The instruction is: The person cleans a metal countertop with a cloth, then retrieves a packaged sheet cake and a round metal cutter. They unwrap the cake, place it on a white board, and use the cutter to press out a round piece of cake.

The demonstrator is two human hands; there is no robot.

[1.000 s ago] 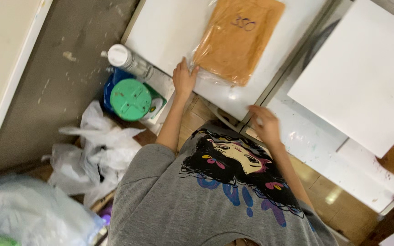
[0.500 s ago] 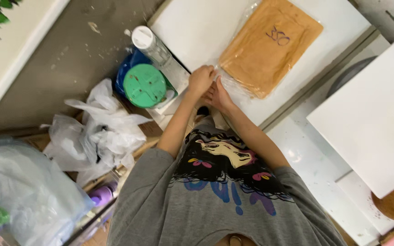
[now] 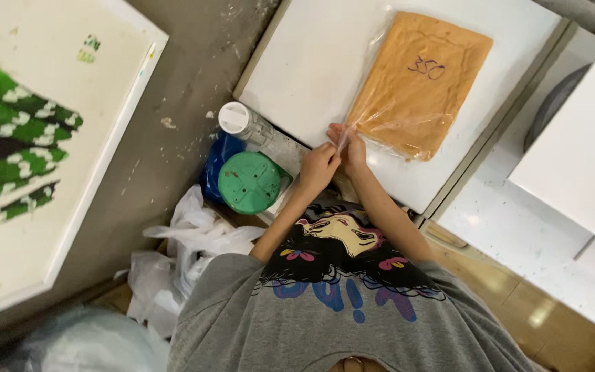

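change: both hands now meet at the bag's near corner, no longer apart | left hand point(image 3: 318, 167) and right hand point(image 3: 352, 148) pinch the clear plastic bag point(image 3: 414, 83) of orange material | bag lies upper centre on white table point(image 3: 304, 69) | green lid point(image 3: 249, 182) at left

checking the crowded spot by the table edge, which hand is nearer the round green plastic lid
Left. The left hand is just right of the round green plastic lid, apart from it. The right hand lies farther right, at the corner of the clear plastic bag of orange material.
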